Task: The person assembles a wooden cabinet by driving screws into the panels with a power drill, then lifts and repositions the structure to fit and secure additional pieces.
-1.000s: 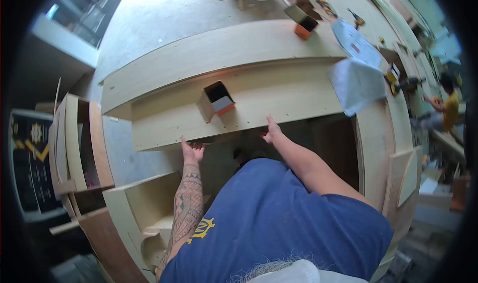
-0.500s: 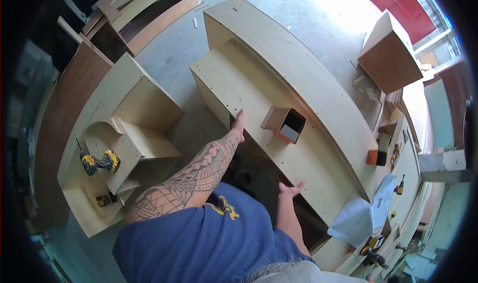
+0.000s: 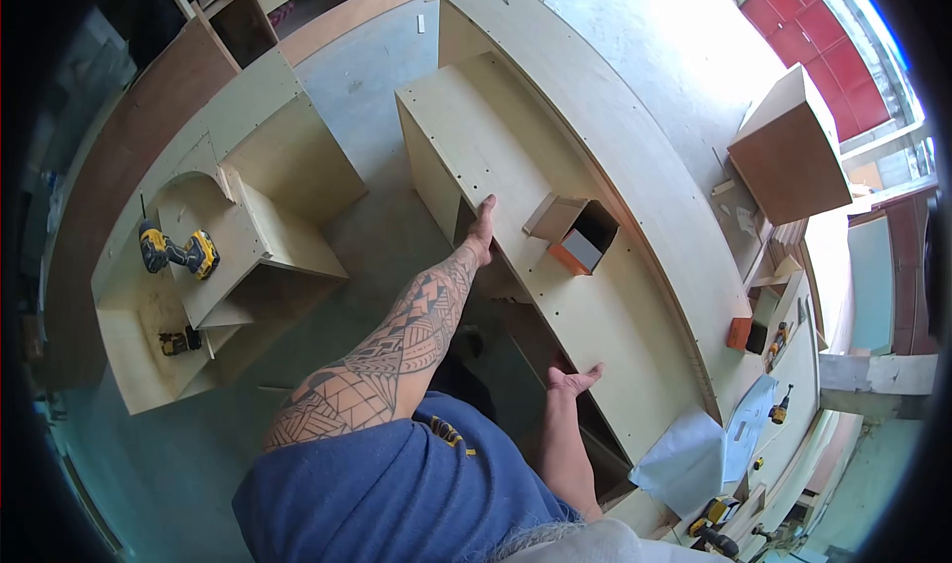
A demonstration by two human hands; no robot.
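Note:
My left hand (image 3: 482, 230) grips the near top edge of a long plywood cabinet (image 3: 635, 345), left of its middle. The thumb lies along the top; the other fingers are mostly hidden at the cabinet's open front. Farther right, my right hand (image 3: 572, 381) holds the same edge, thumb resting on the top panel and fingers tucked out of sight below. On that panel, between and beyond my hands, stands an open cardboard box (image 3: 572, 256) with an orange side. Small dark holes or screw heads dot the panel. A taller curved plywood unit (image 3: 595, 97) runs along the far side.
Left stands another plywood unit (image 3: 297, 157) bearing a yellow-and-black cordless drill (image 3: 178, 251). White sheets (image 3: 684, 459) lie at the cabinet's right end. A second orange box (image 3: 741, 333) and more drills (image 3: 781, 405) lie farther right. A brown-sided box (image 3: 793, 157) stands at the back right.
The view has shifted, so the left-hand unit and its drill appear higher and further left. Both hands keep to the cabinet's edge; the left hand's fingers now wrap it more closely.

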